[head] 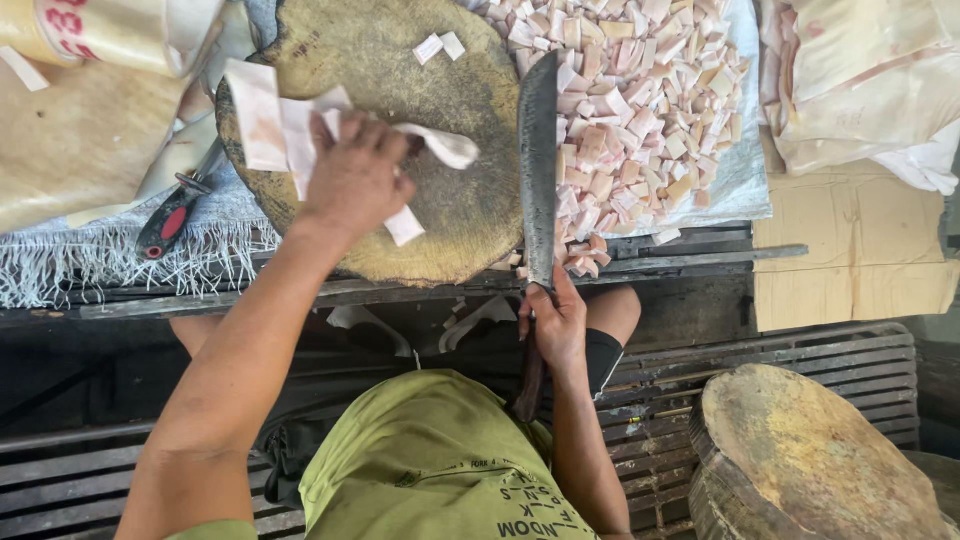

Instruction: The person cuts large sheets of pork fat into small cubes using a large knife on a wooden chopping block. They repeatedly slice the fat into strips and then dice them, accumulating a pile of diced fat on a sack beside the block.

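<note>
Round wooden chopping block point(440, 210) sits at the bench edge, its near rim overhanging a dark metal rail point(400, 290); the middle and right of its top are bare. Left hand point(355, 180) rests on the block's left part, fingers curled down and pinching pale fat strips point(290, 125), floppy, white-pink, which trail off both sides of the hand. Right hand point(555, 325) is off the block below the rail, fingers wrapped tight round the handle of a long cleaver point(539, 165); the blade lies along the block's right edge, touching the pile of diced cubes point(630, 110) on a plastic sheet. Second block point(800, 460) well apart, lower right
</note>
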